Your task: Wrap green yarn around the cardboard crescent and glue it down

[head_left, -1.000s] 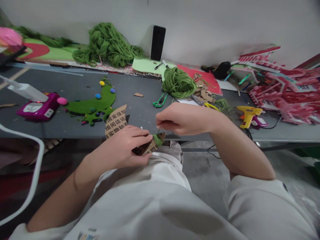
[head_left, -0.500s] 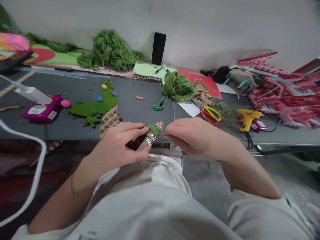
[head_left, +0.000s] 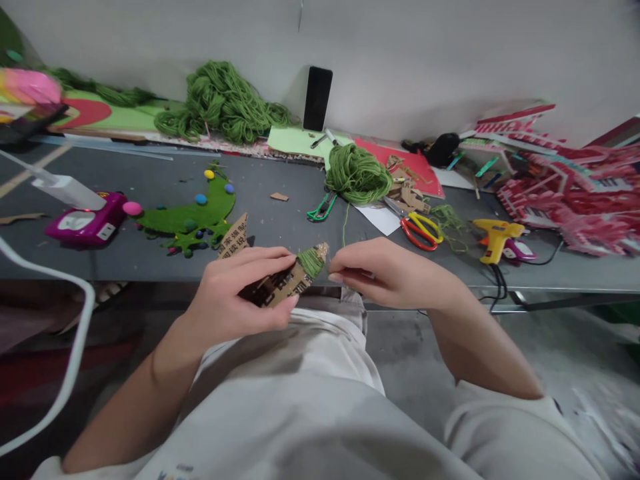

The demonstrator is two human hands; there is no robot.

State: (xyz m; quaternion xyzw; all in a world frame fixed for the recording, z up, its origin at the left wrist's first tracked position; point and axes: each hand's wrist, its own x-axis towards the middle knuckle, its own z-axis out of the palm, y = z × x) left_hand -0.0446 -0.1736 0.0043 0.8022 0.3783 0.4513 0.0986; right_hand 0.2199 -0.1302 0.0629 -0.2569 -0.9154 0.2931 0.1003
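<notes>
The left hand [head_left: 235, 293] has its grip closed around a cardboard piece [head_left: 277, 287] in the middle of the frame, over the lap. The tip of the piece is bound in green. Just right of the tip, the right hand [head_left: 390, 273] has its grip pinched shut on the yarn strand [head_left: 344, 230], which runs up to the ball of yarn [head_left: 357, 173] on the worktop [head_left: 280, 220]. A second ago this hand was raised above the tip. It has since dropped to the right of it, the cardboard has turned, and more of the green binding faces up. Scissors [head_left: 420, 230] and a glue gun [head_left: 495, 237] lie to the right.
</notes>
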